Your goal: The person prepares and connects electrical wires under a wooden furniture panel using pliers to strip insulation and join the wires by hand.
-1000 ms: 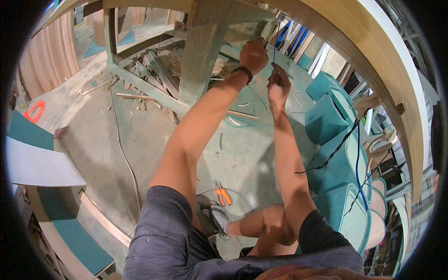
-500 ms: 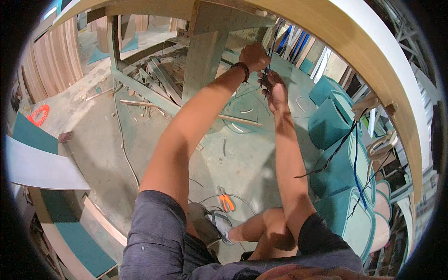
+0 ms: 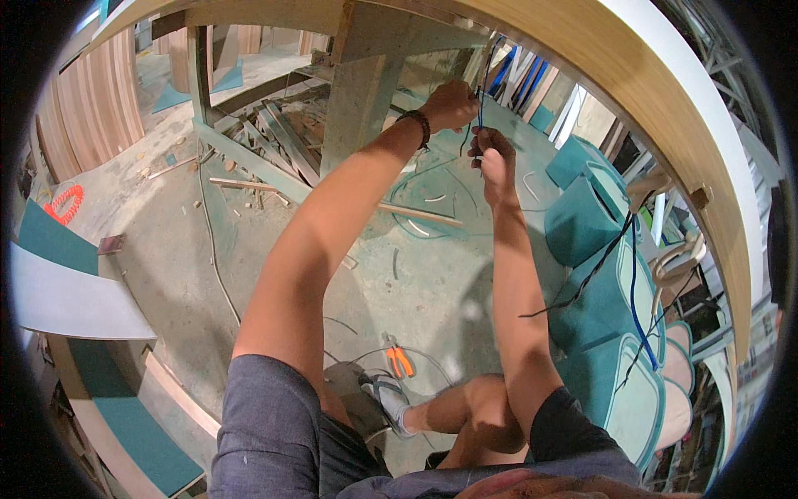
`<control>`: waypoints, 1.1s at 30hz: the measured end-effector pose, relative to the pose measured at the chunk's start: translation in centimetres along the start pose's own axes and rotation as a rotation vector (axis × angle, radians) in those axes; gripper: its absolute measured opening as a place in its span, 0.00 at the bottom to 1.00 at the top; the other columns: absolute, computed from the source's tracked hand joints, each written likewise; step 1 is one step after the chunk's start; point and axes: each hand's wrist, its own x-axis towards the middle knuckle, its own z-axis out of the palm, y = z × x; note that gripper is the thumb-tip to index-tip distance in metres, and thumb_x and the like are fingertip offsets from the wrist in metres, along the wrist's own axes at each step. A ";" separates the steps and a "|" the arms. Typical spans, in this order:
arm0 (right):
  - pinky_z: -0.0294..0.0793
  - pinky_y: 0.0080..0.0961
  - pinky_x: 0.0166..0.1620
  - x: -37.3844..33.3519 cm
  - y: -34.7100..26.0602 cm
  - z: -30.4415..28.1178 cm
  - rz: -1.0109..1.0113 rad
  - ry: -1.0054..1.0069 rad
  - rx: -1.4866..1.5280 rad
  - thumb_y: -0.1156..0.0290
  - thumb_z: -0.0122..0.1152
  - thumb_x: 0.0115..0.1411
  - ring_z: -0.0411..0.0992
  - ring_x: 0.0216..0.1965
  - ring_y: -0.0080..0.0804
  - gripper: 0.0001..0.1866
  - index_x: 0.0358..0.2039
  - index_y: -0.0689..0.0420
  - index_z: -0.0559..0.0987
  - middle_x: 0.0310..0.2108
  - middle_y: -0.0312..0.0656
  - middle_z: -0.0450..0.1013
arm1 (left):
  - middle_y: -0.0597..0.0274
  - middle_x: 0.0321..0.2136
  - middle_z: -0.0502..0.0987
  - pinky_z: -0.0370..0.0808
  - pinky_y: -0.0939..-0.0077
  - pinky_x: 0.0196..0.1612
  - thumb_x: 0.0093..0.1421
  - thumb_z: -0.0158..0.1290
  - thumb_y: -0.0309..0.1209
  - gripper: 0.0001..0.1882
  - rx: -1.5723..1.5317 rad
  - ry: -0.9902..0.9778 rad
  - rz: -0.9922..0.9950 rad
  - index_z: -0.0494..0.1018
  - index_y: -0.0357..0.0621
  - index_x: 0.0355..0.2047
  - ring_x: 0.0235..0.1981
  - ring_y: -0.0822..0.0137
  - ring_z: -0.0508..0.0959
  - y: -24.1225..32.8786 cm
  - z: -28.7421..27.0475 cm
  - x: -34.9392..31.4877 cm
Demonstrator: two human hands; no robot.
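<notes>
Thin dark and blue wires (image 3: 480, 115) hang down from beneath the curved wooden panel ahead of me. My left hand (image 3: 450, 106), wearing a dark bracelet, is closed around them at the upper part. Just below and to the right, my right hand (image 3: 496, 164) pinches their lower stretch, fingers curled and thumb up. The wire ends inside the fingers are mostly hidden. On the floor below my arms lie orange-handled pliers (image 3: 399, 358), touched by neither hand.
The curved wooden panel (image 3: 632, 100) arches overhead and down the right side. More dark and blue wires (image 3: 633, 274) dangle from it. Teal rounded cabinets (image 3: 594, 291) stand at right. A wooden frame (image 3: 353, 116) stands ahead; offcuts and a cable (image 3: 216, 266) lie on the floor.
My right fingers have curled in; before, dark wire ends showed across the more open palm. My left hand has shifted slightly, and the view has moved a little.
</notes>
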 end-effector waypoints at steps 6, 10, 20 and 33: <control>0.66 0.22 0.28 0.0 0.2 1.0 -0.003 0.040 -0.002 0.61 0.51 0.70 0.68 0.27 0.22 0.13 0.39 0.58 0.77 0.27 0.33 0.70 | 0.56 0.31 0.78 0.84 0.69 0.30 0.63 0.49 0.35 0.15 -0.113 -0.019 -0.073 0.70 0.37 0.44 0.31 0.64 0.81 1.4 -0.9 -2.2; 0.65 0.21 0.28 -0.3 0.1 0.6 -0.060 -0.002 -0.040 0.62 0.50 0.71 0.68 0.26 0.21 0.13 0.37 0.59 0.76 0.25 0.34 0.70 | 0.58 0.30 0.77 0.82 0.72 0.29 0.62 0.50 0.35 0.14 -0.256 0.075 -0.035 0.72 0.37 0.42 0.29 0.66 0.81 1.6 0.2 -3.3; 0.68 0.25 0.27 0.3 5.9 -3.0 -0.232 0.092 -0.318 0.69 0.52 0.66 0.70 0.25 0.25 0.08 0.40 0.59 0.76 0.24 0.36 0.71 | 0.50 0.29 0.76 0.78 0.65 0.35 0.59 0.49 0.32 0.13 0.150 0.059 0.025 0.73 0.36 0.39 0.31 0.55 0.78 -0.2 -0.4 -2.5; 0.70 0.29 0.30 -3.8 5.2 -5.3 -0.107 0.304 -0.518 0.71 0.53 0.66 0.73 0.27 0.30 0.08 0.44 0.56 0.74 0.26 0.39 0.74 | 0.56 0.27 0.73 0.74 0.69 0.33 0.62 0.46 0.34 0.13 0.053 0.035 -0.239 0.72 0.39 0.42 0.28 0.60 0.74 -0.5 -2.8 -8.4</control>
